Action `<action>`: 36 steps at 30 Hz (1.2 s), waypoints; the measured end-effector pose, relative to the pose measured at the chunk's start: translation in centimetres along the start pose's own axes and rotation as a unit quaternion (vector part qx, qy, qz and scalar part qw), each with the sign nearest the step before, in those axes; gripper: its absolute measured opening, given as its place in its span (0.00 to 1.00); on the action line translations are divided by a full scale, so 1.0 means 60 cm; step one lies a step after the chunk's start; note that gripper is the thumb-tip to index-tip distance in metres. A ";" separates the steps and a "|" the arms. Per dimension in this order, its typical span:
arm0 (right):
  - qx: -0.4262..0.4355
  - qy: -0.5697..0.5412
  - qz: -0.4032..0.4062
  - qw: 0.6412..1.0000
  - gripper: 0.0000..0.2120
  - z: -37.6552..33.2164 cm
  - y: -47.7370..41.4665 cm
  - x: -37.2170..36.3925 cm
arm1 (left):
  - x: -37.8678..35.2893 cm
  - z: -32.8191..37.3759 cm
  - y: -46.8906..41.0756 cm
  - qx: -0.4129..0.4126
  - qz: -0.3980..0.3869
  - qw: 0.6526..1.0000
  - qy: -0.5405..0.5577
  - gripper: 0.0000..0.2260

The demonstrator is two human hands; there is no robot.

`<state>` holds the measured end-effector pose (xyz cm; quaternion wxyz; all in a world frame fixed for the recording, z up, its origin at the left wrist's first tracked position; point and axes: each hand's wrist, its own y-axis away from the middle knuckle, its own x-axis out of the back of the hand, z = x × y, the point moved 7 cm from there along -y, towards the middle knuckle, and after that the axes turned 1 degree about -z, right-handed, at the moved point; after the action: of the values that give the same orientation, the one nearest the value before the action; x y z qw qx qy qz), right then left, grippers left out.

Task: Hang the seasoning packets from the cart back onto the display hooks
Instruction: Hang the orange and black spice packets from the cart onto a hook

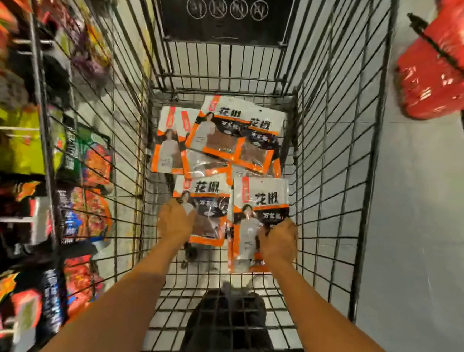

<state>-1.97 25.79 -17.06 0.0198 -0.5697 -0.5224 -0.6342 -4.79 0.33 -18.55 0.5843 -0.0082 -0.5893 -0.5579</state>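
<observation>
Several white-and-orange seasoning packets lie on the floor of a black wire cart point(333, 161). My left hand point(175, 221) grips the left edge of the near-left packet point(209, 210). My right hand point(278, 241) grips the near-right packet point(256, 205), fingers curled over its right side. Behind them, overlapping packets point(228, 137) lie flat near the cart's far end. The display point(16, 144) with hanging packets runs along the left, blurred; its hooks are hard to make out.
A red plastic basket point(447, 61) sits at the upper right, outside the cart. A black sign panel point(226, 10) hangs on the cart's far end. Grey floor point(420, 216) lies to the right of the cart.
</observation>
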 end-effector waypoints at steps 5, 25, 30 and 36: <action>-0.018 0.027 0.028 0.999 0.38 -0.004 -0.006 -0.015 | -0.011 0.007 -0.006 0.027 0.031 0.999 -0.028 0.26; -0.052 -0.165 -0.012 0.985 0.22 0.006 0.023 0.009 | 0.002 -0.038 0.006 0.127 -0.112 0.945 0.280 0.09; 0.020 -0.191 0.000 0.981 0.16 -0.011 0.057 0.050 | 0.023 -0.031 0.051 0.120 -0.095 0.916 0.372 0.11; 0.087 -0.243 0.026 0.966 0.11 -0.040 0.116 0.152 | 0.095 -0.013 0.128 0.126 -0.060 0.875 0.464 0.16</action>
<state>-2.55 26.18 -5.34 -0.0415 -0.7161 -0.5498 -0.4280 -1.01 -0.93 -9.85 0.7518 0.3609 -0.3153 -0.4529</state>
